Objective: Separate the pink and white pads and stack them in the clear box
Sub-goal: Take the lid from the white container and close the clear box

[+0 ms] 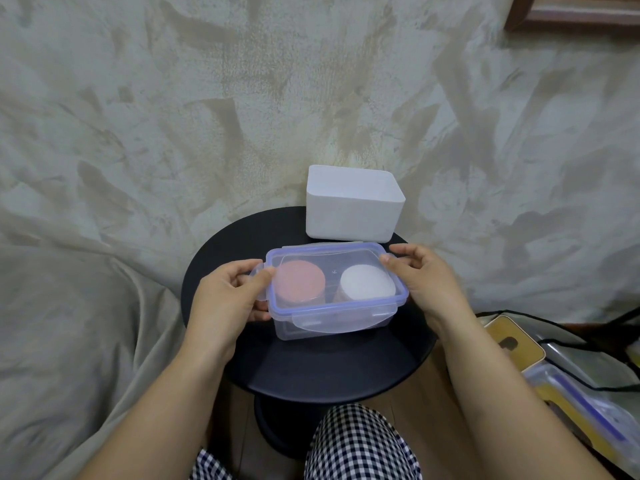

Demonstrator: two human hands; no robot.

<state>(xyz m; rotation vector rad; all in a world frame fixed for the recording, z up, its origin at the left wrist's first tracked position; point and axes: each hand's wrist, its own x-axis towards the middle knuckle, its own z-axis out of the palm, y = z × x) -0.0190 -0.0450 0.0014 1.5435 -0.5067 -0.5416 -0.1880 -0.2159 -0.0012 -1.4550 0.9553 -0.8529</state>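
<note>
Set on the worktop (311, 368) between both hands: clear box (294, 332), long axis running hand to hand, lid (332, 261) laid on top. Left hand (225, 296) gripping the box's left end, thumb over the lid. Right hand (426, 282) pinching the lid's far right corner. Inside, pink pads (299, 280) toward the left hand, white pads (367, 284) toward the right. Likely pressing the lid shut next.
</note>
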